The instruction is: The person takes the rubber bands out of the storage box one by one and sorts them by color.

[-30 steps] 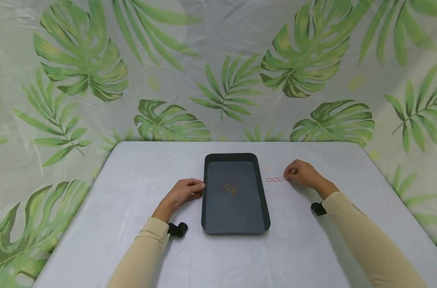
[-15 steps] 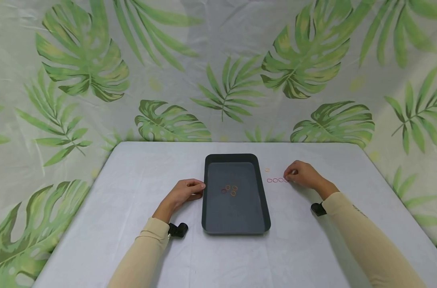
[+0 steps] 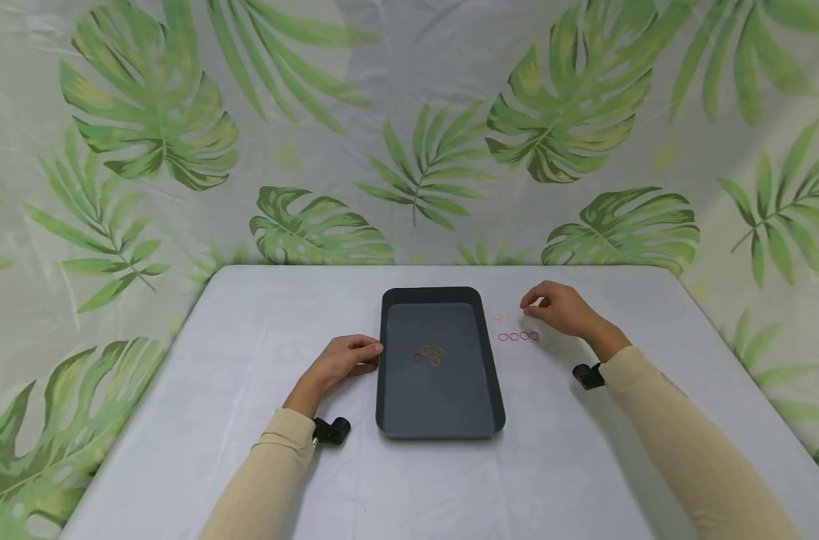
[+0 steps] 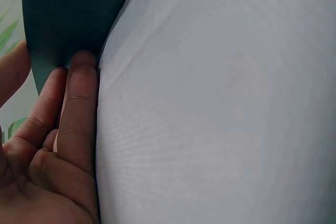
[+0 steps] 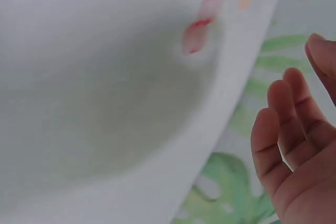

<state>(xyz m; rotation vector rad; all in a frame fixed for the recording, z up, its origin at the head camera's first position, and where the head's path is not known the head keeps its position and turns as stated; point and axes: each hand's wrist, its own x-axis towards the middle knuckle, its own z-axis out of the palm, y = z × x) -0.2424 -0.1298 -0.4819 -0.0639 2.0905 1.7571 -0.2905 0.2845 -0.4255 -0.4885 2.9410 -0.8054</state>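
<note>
My left hand [image 3: 345, 358] holds the left rim of a dark grey baking tray [image 3: 439, 412], thumb at the rim and fingers against its outer wall [image 4: 68, 19]. Inside the tray lie three orange-yellow rubber bands [image 3: 436, 357] and one red band [image 3: 418, 358]. On the cloth to the right, several red rubber bands [image 3: 514, 337] form a row, with one orange band [image 3: 499, 318] behind it. Raised behind the row's right end, my right hand [image 3: 561, 306] has its fingers loosely bent, nothing between them; in the right wrist view its thumb and fingers [image 5: 265, 129] are apart.
A white cloth covers the table [image 3: 281, 300]. Behind and around it hangs a leaf-printed sheet [image 3: 436, 240]. A small black camera sits on each wrist, the left camera [image 3: 331, 431] close to the tray's left side.
My right hand has left the right end of the red row, lifting and moving back and slightly left; the last red band there now shows fully. The left hand and tray stay put.
</note>
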